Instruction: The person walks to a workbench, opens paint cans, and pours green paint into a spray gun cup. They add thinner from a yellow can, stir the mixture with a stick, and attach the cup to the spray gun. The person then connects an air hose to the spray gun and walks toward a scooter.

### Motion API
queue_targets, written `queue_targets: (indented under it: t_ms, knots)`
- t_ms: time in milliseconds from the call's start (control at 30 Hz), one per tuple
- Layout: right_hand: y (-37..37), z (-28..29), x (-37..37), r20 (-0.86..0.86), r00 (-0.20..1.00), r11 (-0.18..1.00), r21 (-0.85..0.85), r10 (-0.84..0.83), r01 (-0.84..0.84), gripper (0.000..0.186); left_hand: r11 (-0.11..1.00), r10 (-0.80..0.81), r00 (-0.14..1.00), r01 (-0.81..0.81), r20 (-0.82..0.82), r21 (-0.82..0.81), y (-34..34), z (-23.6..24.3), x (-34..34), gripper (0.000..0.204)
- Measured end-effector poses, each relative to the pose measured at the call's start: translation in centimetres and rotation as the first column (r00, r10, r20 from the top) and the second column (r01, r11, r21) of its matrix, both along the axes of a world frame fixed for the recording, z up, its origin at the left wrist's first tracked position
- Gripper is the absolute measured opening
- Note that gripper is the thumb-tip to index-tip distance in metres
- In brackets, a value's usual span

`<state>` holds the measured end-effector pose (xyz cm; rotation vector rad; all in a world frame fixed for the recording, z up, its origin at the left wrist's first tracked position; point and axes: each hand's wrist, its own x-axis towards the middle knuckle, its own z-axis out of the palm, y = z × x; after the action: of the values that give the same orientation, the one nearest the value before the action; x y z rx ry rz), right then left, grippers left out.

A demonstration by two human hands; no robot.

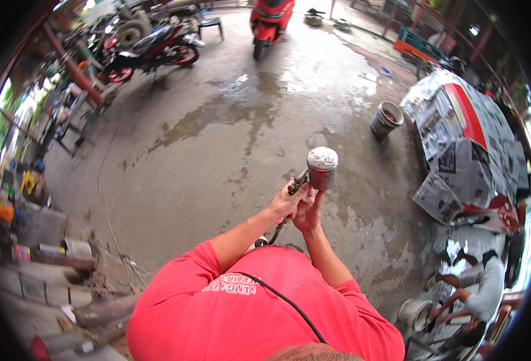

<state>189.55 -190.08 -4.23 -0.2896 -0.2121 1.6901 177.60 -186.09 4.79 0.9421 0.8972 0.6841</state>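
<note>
A paint spray gun [298,182] with a round, paint-stained cup [322,171] on it is held out in front of my chest, over the concrete floor. The cup's pale lid faces up, and reddish stains mark its side. My left hand [285,202] is closed around the gun's handle. Close against it, my right hand [307,212] grips the gun just below the cup, its fingers partly hidden. A dark hose [279,230] hangs from the handle toward my body.
At the right stands a red car [465,114] masked with newspaper, a bucket [387,119] beside it. Another person [479,289] crouches lower right by a pail [416,314]. Motorcycles [157,51] stand far off. A thin cord [106,204] crosses the wet-patched floor; clutter lines the left.
</note>
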Motion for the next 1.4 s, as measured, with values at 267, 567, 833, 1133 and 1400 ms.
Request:
queue_targets:
  t_ms: [267,567,833,1133,1400]
  knots:
    - [3.6,2.7,-0.8,-0.029,0.965,0.964,-0.071,-0.259,0.256,0.084,0.979,-0.206,0.970,0.205,-0.132,-0.024,5.8,0.3,0.1,0.065]
    - [4.5,2.0,2.1,0.058,0.929,0.928,-0.049,-0.365,0.368,0.089,0.933,-0.358,0.931,0.352,-0.077,-0.076,8.8,-0.1,3.8,0.069]
    - [1.9,3.9,7.9,0.065,0.915,0.914,-0.049,-0.399,0.402,0.096,0.917,-0.397,0.916,0.394,-0.062,-0.058,7.0,0.1,10.6,0.063]
    - [-0.3,-0.2,12.0,-0.037,0.878,0.877,-0.082,-0.477,0.473,0.086,0.859,-0.508,0.859,0.499,-0.068,-0.113,4.8,-0.4,15.6,0.054]
    - [-1.0,-1.6,13.1,-0.014,0.699,0.696,-0.109,-0.715,0.709,0.081,0.604,-0.797,0.597,0.786,-0.089,-0.132,5.5,0.7,19.5,0.059]
